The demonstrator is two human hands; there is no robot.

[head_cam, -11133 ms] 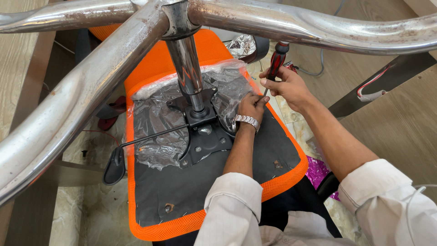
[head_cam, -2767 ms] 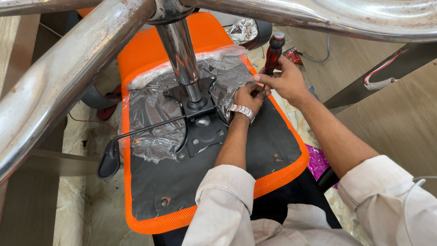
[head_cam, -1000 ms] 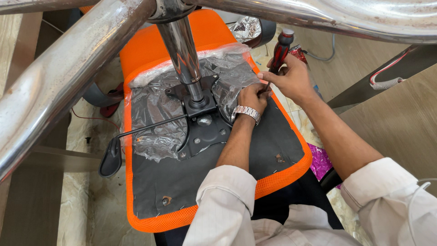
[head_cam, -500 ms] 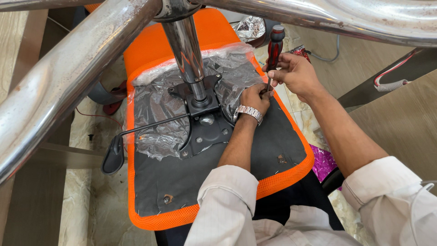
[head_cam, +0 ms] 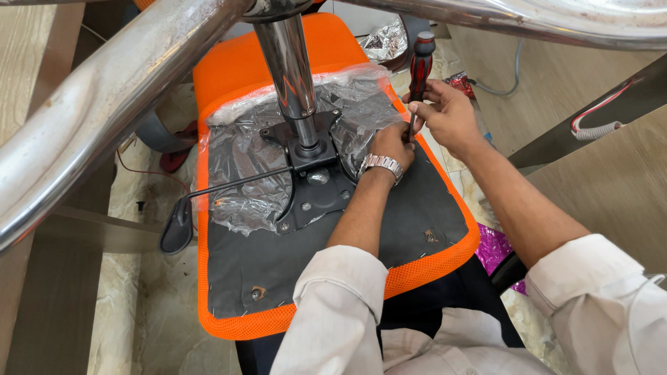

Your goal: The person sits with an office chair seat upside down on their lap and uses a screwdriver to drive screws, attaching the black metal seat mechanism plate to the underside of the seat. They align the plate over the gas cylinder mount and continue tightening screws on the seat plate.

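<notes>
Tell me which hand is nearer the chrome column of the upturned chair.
Left. The left hand rests beside the chrome column; the right hand, gripping the screwdriver, is farther off.

A pale, marbled stone floor [head_cam: 149, 305] is showing under and around the work, lying in even, soft light. Wooden boards [head_cam: 24, 69] are running along the left edge, and more light wood panelling [head_cam: 611, 187] is filling the right side. A grey cable [head_cam: 500, 87] is trailing over the wood at the upper right, and a white coiled cord [head_cam: 597, 128] is lying beside a dark strip. Crumpled silver foil [head_cam: 385, 45] is sitting near the top, and something shiny and purple [head_cam: 495, 246], perhaps wrapping, is peeking out low on the right.
</notes>
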